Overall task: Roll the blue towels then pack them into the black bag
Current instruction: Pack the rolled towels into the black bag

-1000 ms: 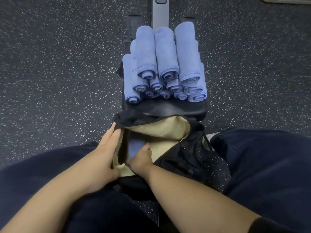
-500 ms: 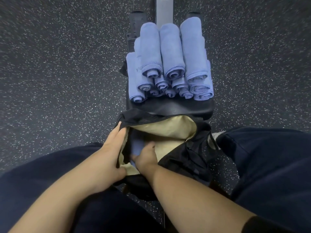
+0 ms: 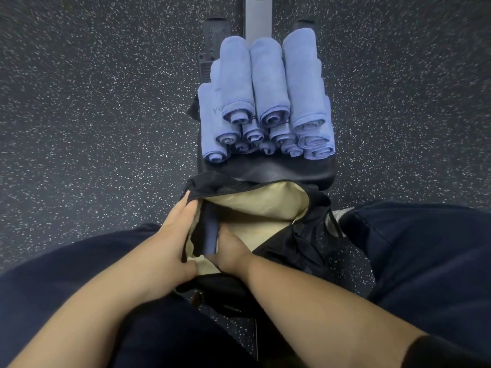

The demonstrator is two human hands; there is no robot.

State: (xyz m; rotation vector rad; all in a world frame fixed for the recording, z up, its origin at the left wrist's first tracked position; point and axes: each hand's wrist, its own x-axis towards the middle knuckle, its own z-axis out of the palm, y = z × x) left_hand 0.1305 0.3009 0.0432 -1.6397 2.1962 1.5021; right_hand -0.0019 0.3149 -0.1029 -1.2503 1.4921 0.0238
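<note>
Between the person's knees, the black bag [image 3: 292,243] sits with its mouth open and its tan lining [image 3: 255,205] showing. One rolled blue towel [image 3: 210,235] lies inside against the left wall of the bag, its long axis running from the near rim away toward the bench [image 3: 279,171]. The right hand [image 3: 231,248] is sunk into the opening just right of that roll, its fingers out of sight below the towel's side, so I cannot tell whether they curl round it or only press it. The left hand [image 3: 175,232] lies on the bag's left edge with fingers straight and close together, their tips under the black rim, holding the mouth wide. The stack of rolled towels [image 3: 268,102] rests on the bench straight ahead, well apart from both hands, with spiral ends facing the person and long axes pointing away. The right hand appears the freer one for the next reach, since the left is holding the bag open, and a forward reach would likely meet a roll end-on. Compared with a second ago, the towel in the bag shows less of its width and sits tighter against the left wall, the right hand is deeper in the mouth, and the left hand keeps its place on the rim.
</note>
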